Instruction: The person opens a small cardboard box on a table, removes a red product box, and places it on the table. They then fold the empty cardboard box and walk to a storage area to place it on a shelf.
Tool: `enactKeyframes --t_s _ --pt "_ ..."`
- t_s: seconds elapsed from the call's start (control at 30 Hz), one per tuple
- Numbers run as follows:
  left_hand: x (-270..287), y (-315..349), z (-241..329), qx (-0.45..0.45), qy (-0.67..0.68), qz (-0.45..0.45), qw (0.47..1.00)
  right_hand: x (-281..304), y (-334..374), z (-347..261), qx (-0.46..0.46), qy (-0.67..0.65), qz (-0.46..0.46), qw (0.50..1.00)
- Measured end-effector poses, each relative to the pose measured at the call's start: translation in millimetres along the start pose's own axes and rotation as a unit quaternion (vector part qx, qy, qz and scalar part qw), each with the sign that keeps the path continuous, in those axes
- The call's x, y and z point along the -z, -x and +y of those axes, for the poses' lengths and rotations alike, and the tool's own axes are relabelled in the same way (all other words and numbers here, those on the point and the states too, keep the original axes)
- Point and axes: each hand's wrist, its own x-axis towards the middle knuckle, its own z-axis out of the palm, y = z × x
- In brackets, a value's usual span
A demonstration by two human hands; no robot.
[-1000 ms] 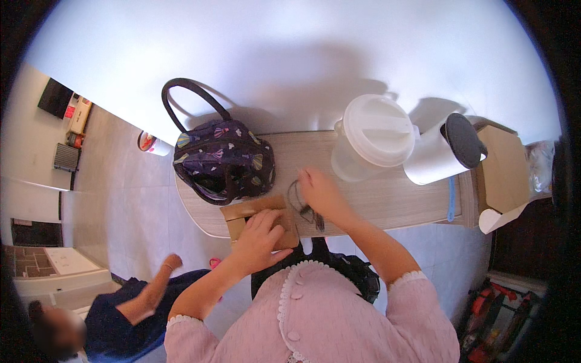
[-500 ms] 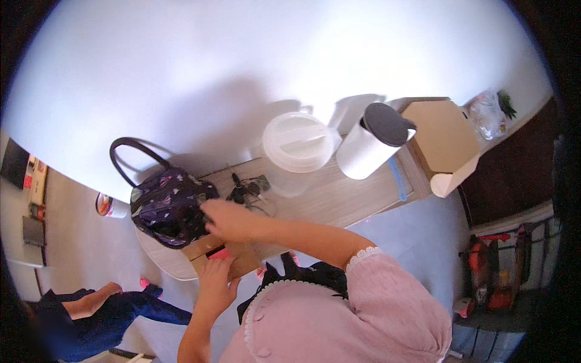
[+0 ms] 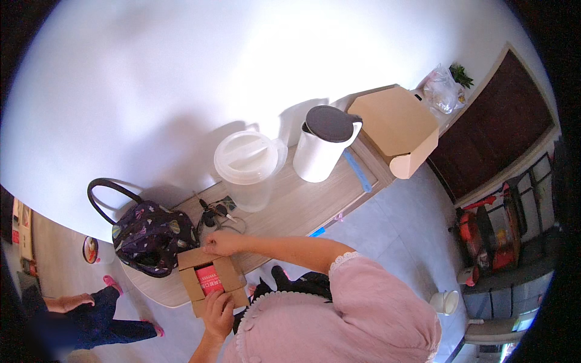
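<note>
Flaps of the cardboard box (image 3: 189,280) have moved outward since the preceding frame, exposing more of the red packet (image 3: 209,276) within. Positioned at the near edge of the desk (image 3: 302,198), the box sits just beside the patterned bag (image 3: 151,236). The right hand (image 3: 223,243) has its fingers drawn together at the upper flap, the left hand (image 3: 218,313) lies bent-fingered over the lower; whether either grips cannot be determined.

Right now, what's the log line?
left hand: on open cardboard box | right hand: by far flap | red packet: inside box | dark bag: beside box
</note>
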Motion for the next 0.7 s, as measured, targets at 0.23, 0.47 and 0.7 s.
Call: enactKeyframes --t_s 0.23,0.47,0.7 --pt "-46.0 32.5 -17.8 -0.054 -0.095 0.078 0.991 -31.1 -12.6 31.9 0.003 -0.151 0.026 0.988" --pt "2.8 10.6 4.6 0.128 0.165 0.149 0.967 22.3 17.4 -41.7 0.112 0.082 0.210 0.968" --pt "56.9 32.7 -31.0 0.404 0.134 0.253 0.869 52.9 78.0 -70.2 0.103 0.042 0.134 0.985"
